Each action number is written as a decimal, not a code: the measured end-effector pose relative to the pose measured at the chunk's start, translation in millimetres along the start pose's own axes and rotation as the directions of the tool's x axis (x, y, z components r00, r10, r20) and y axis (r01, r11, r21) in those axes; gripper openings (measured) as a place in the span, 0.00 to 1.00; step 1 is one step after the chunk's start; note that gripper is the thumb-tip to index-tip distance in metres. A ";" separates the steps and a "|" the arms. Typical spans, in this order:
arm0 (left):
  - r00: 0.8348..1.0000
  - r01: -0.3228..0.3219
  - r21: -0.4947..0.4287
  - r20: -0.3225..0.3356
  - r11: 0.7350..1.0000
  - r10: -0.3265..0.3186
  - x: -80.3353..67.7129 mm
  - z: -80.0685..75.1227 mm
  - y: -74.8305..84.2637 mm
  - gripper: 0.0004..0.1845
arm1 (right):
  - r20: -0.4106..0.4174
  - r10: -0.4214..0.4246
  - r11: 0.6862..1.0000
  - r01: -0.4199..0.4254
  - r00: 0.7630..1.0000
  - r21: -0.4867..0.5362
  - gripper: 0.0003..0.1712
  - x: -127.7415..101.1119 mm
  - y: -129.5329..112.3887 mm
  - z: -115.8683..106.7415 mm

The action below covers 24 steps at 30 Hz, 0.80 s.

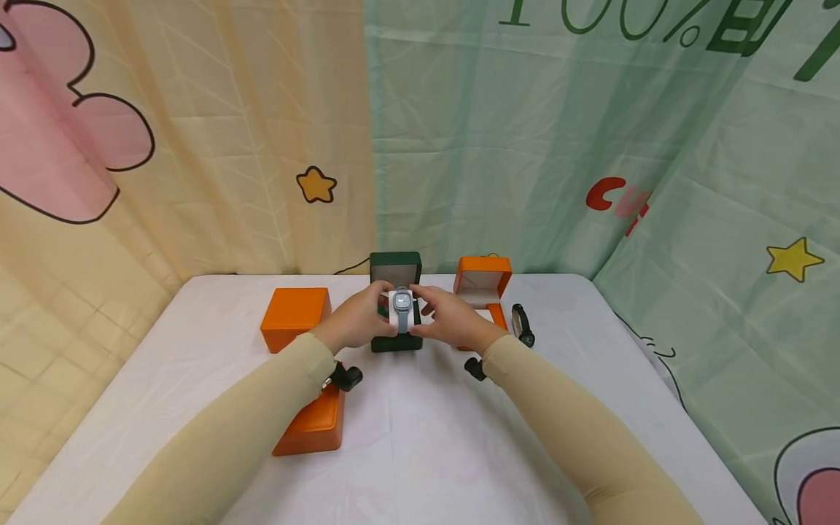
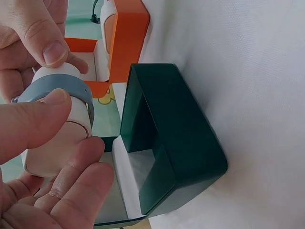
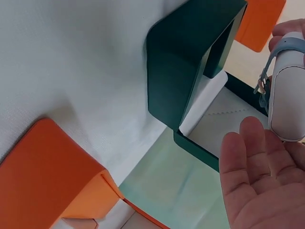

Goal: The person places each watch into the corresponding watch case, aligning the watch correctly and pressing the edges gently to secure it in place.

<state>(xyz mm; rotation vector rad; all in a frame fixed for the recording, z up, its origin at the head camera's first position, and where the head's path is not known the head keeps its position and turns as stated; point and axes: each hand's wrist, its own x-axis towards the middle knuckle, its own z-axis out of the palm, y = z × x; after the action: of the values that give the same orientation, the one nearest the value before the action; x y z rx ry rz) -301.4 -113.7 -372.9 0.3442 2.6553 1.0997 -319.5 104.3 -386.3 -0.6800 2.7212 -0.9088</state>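
At the left, on the white table (image 1: pixel 420 474), there are two orange boxes: the far box (image 1: pixel 295 313), with its lid down, and the near box (image 1: pixel 318 423), partly hidden by the left sleeve (image 1: pixel 230 434). Next comes the left hand (image 1: pixel 354 317); its thumb and fingers grip the white cushion (image 2: pixel 52 148). The watch (image 1: pixel 402 300), with a blue-grey strap, is wrapped around this cushion, and its face looks toward the person. Both are held above the green box (image 1: pixel 396 345), whose lid stands open at the far side. The right hand (image 1: pixel 456 317) holds the cushion from its other side, between thumb and fingers. Behind this hand stands the open orange box (image 1: pixel 483 281). Just beside it, at the right, is the black watch (image 1: pixel 523 326).
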 end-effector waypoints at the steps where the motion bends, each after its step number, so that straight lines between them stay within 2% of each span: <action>1: 1.000 0.004 0.008 -0.001 1.000 -0.004 0.5 0.0 0.0 0.42 | 0.002 0.003 1.000 -0.003 1.000 0.002 0.50 0.8 0.1 0.1; 14: 0.998 0.062 0.056 -0.011 0.997 -0.061 14.4 0.2 -7.2 0.42 | 0.033 0.018 1.000 -0.018 0.999 0.006 0.47 14.6 4.6 0.9; 24: 0.995 0.103 0.112 -0.020 0.988 -0.101 22.6 2.8 -12.1 0.41 | 0.058 0.032 0.998 -0.029 0.998 -0.054 0.47 31.0 9.8 9.5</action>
<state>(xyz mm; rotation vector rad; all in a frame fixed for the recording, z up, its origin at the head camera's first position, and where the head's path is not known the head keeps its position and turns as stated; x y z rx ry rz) -323.3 -113.2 -386.5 0.2191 2.7211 0.9281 -347.2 91.3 -401.0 -0.6620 2.7045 -0.7995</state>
